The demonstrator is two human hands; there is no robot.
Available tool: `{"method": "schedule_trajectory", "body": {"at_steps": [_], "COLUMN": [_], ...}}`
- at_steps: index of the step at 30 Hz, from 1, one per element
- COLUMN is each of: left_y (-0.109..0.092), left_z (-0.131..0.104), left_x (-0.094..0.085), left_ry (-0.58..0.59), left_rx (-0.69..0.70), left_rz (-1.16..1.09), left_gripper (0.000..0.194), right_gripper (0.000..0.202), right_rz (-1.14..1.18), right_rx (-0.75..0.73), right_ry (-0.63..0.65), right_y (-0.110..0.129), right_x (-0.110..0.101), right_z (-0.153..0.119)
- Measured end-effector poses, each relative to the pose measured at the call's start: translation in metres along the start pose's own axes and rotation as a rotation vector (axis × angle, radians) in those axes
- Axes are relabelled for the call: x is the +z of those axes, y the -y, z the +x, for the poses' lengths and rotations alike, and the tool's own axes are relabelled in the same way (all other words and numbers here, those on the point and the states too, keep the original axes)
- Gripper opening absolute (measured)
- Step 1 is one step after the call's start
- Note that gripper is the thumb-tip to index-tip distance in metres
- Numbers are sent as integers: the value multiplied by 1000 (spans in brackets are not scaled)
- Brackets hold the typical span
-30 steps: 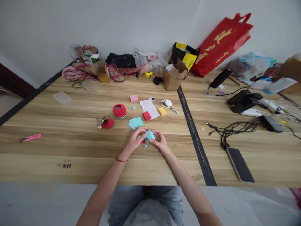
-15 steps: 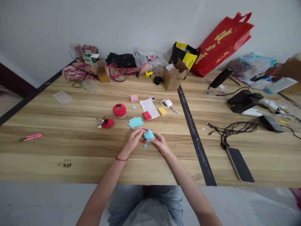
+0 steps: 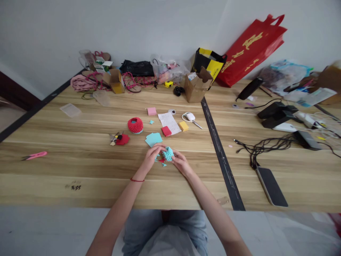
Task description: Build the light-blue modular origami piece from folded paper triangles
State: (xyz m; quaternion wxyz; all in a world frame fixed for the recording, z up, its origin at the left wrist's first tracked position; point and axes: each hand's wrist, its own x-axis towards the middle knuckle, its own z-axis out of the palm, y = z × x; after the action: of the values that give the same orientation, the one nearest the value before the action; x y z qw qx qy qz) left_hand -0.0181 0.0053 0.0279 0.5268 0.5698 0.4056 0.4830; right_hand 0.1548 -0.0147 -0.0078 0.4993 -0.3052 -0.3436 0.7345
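Observation:
Between my hands is a light-blue folded-paper ring (image 3: 167, 154), built of many small pieces, just above the table. My right hand (image 3: 180, 160) grips it from the right with thumb and fingers. My left hand (image 3: 153, 156) has its bent fingertips at the ring's upper left edge, closed on it. Beneath lie a few blue paper triangles (image 3: 164, 164) and a small red folded piece (image 3: 161, 160). Light-blue paper sheets (image 3: 153, 139) lie just beyond my left hand. Farther back stands a red folded-paper bowl (image 3: 135, 125) with a blue base.
Pink (image 3: 151, 111), red (image 3: 166, 131) and yellow paper stacks (image 3: 183, 126) lie near a written sheet (image 3: 170, 121) and white-handled scissors (image 3: 191, 117). Pink snips (image 3: 34, 155) lie far left. Right of a black strip (image 3: 221, 156) are cables (image 3: 262, 145) and a power bank (image 3: 272, 186).
The blue ring has turned slightly, so its open top shows more. My left fingers have shifted a little, uncovering more blue pieces beneath. Everything else stays put.

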Motion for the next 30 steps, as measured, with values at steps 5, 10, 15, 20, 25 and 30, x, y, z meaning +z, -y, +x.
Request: {"method": "schedule_trajectory", "body": {"at_steps": [5,10,15,20,25,30], "left_y": [2,1,-8,-9,-6,-6], "left_z": [-1,-1,0,0,0,0], "left_x": [0,0,2,3,4,5], "left_ry": [-46,-64,-31,-17,-2,-8], "left_rx": [-20,-30,44,105,120,162], "left_rz": [-58,-61,-14,74,131,225], "left_gripper": [26,20,19,21,20,20], "right_gripper": [33,33,38,38,38,38], "right_rz": [72,60,-35,-151,-246,-312], "right_rx": [27,15,-41,-95,-125,-137], "right_ry": [1,-13,-17,-52,-97,-111], "right_y": [-3,-2,2,3,6,7], "right_x": [-4,-2,1,1,4,7], "right_z": [2,1,-1,-1,-2,-1]}}
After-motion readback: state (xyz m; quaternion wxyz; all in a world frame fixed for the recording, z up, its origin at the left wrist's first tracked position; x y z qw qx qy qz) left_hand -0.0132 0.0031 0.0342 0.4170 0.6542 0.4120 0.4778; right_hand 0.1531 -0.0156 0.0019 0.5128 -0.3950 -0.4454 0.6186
